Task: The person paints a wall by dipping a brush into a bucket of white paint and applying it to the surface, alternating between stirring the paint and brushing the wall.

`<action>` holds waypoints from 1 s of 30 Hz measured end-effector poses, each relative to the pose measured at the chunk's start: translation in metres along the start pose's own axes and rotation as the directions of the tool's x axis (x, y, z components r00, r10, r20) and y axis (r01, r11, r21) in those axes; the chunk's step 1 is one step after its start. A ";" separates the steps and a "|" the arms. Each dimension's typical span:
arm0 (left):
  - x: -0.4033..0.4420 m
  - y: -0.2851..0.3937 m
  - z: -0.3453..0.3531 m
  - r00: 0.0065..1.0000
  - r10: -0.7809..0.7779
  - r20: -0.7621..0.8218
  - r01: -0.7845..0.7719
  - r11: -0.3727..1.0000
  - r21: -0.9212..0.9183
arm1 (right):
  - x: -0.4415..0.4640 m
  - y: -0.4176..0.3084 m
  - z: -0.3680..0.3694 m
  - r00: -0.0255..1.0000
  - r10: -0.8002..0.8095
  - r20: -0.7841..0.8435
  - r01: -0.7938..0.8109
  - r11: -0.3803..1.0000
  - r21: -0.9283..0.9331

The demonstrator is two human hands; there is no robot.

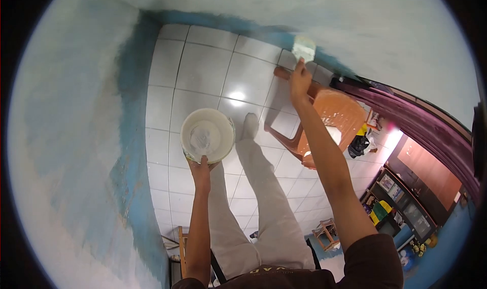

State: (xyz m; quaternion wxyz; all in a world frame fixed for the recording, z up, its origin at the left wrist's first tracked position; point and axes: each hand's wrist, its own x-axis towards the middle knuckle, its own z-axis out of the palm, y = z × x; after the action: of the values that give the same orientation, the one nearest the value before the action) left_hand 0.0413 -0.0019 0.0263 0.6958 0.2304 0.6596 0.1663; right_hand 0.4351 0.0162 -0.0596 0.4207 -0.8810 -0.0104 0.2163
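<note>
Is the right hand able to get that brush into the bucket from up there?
Probably yes: the left hand holds the bucket with its open top facing up, and nothing seems to block the way over from the right hand and its brush.

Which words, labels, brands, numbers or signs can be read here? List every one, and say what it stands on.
"VAR": on the dark shirt, as best it reads; possibly only part of a word. Smaller marks near it are too small to read.
Bucket: printed marks on its outside, too small to read.
Paintbrush: no readable text.
</note>
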 end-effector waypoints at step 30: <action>-0.070 -0.057 0.077 0.995 0.003 0.095 -0.009 0.998 0.059 | 0.017 -0.115 -0.064 0.909 0.295 0.295 -0.373 0.892 0.256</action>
State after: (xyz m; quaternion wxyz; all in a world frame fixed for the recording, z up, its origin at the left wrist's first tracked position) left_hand 0.1084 -0.0952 0.0561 0.7187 0.2607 0.6297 0.1376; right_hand 0.4944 0.0468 0.0557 0.5037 -0.7591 0.1236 0.3934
